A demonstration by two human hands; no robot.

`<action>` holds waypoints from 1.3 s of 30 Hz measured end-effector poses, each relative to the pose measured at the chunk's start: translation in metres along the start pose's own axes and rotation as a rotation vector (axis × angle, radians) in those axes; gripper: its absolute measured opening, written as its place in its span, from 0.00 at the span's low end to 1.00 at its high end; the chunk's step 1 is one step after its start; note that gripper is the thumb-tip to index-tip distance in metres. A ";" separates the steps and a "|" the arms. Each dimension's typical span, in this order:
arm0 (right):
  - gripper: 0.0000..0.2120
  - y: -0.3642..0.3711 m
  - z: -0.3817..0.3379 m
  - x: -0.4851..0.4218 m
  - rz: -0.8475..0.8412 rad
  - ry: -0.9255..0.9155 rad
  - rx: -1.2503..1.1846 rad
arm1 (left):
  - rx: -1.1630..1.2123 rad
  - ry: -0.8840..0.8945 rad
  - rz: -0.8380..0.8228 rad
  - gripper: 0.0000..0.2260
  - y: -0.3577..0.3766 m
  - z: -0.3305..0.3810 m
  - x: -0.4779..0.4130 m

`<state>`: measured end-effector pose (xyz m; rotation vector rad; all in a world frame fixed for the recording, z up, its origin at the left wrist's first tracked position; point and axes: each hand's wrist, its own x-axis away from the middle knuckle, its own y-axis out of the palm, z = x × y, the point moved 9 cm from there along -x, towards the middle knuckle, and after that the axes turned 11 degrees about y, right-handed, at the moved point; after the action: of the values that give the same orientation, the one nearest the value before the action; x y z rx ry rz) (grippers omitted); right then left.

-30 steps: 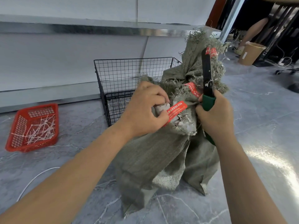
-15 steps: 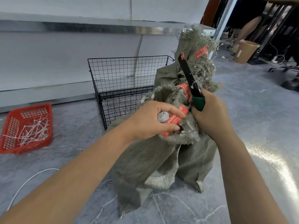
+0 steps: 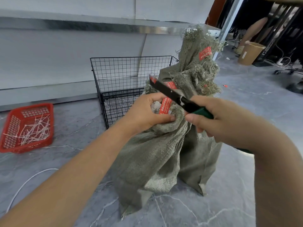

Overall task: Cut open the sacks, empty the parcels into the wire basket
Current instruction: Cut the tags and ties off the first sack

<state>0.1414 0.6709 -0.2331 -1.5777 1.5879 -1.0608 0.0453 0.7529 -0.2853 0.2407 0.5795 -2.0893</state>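
Observation:
A grey-green woven sack [image 3: 157, 154] stands on the floor in front of me, its neck bunched and tied, with a red tag [image 3: 166, 106] on the tie. My left hand [image 3: 147, 112] grips the bunched neck just below that tag. My right hand [image 3: 211, 120] holds a cutter with a black blade and green handle [image 3: 177, 99], the blade pointing up and left across the neck. A second, taller sack [image 3: 198, 68] with a frayed top and a red tag stands behind. The black wire basket [image 3: 124, 74] stands behind the sacks, left of them.
A red plastic tray [image 3: 27, 128] with cut white ties lies on the floor at left. A white cable [image 3: 27, 181] runs over the grey marble floor. A brown paper bin [image 3: 250, 54], a person's leg and chair wheels are at the far right. A wall ledge runs behind the basket.
The cutter blade has swung from upright to slanting up-left over the sack's neck. My left hand shifted its grip lower on the neck; the view came closer.

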 end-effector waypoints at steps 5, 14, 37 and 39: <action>0.06 -0.002 0.022 0.004 -0.070 0.140 0.118 | 0.026 -0.008 0.081 0.29 -0.017 -0.002 0.001; 0.06 0.000 0.030 0.001 -0.037 0.236 0.267 | 0.029 0.011 0.052 0.34 -0.016 0.009 0.002; 0.02 0.011 0.044 -0.019 -0.043 0.084 0.071 | 0.075 -0.013 -0.047 0.22 -0.003 -0.005 0.000; 0.03 0.013 0.044 -0.020 -0.041 0.075 0.060 | 0.101 -0.017 -0.036 0.20 -0.003 -0.005 0.000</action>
<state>0.1754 0.6858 -0.2662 -1.5530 1.5638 -1.1916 0.0427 0.7570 -0.2891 0.2720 0.4716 -2.1563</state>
